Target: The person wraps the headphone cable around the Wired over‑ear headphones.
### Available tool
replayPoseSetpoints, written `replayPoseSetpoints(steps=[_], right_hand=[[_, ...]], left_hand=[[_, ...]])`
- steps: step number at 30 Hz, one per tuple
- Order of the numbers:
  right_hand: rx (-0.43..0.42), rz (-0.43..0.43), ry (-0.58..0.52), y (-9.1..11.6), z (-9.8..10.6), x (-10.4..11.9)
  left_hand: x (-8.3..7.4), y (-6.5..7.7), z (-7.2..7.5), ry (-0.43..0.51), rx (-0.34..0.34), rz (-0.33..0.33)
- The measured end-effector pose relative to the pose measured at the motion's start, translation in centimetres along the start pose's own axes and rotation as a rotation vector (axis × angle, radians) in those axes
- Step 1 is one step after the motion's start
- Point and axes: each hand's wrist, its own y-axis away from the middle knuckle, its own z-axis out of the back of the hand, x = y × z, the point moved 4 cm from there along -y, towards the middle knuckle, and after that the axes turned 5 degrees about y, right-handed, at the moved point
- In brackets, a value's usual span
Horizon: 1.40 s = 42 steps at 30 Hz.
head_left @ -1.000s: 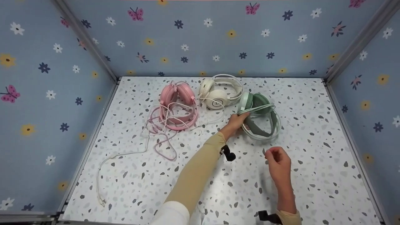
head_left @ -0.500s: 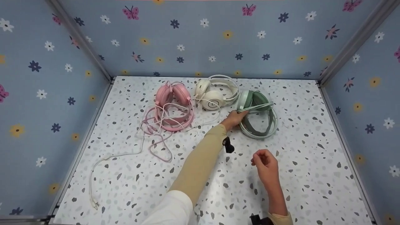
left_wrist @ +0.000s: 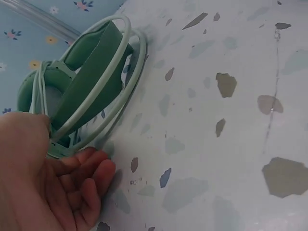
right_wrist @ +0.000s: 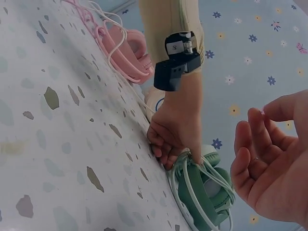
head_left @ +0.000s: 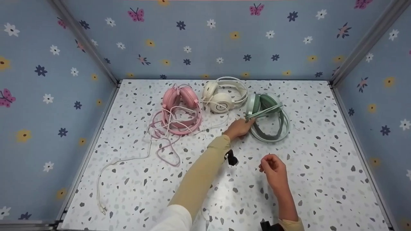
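Observation:
Green over-ear headphones lie on the table with their pale green cable bundled across the ear cups. My left hand holds them at the left side, where the headband meets the cup. In the left wrist view its thumb lies by the cable strands, and the other fingers curl below the headband's end. My right hand hovers nearer the front, apart from the headphones. Its fingers are loosely curled, and the thumb tip meets the index fingertip in the right wrist view, with no object visible between them.
Cream headphones sit at the back, just left of the green pair. Pink headphones lie further left, tangled with pink and white cables. One white cable trails to the front left. Flower-patterned walls enclose the table.
My right hand has shifted left over the table. My left hand stays at the green headphones and has dipped slightly downward. The view has shifted a little.

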Motion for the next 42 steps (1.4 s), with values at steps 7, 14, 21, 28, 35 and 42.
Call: replayPoseSetpoints(steps=[7,14,21,28,35,42], right_hand=[[-0.008,-0.027,0.024,-0.1,-0.1,-0.3],[0.002,-0.022,0.021,-0.2,-0.3,-0.9],[0.030,-0.025,0.025,-0.5,-0.6,-1.3],[0.036,-0.052,0.047,-0.6,-0.9,-1.4],[0.045,-0.063,0.084,-0.7,-1.3,-1.4],[0.065,-0.106,0.097,0.2,-1.9,-2.3]], left_hand=[[0.8,6.9,0.5,0.077,0.043,-0.118],[4.9,15.2,1.8,0.174,-0.126,-0.263],[10.9,19.3,2.3,-0.013,-0.317,-0.150],[13.9,19.9,2.1,-0.081,-0.192,-0.086],[13.0,19.4,2.5,-0.080,-0.084,-0.072],[13.5,20.4,2.2,-0.055,-0.100,-0.051]])
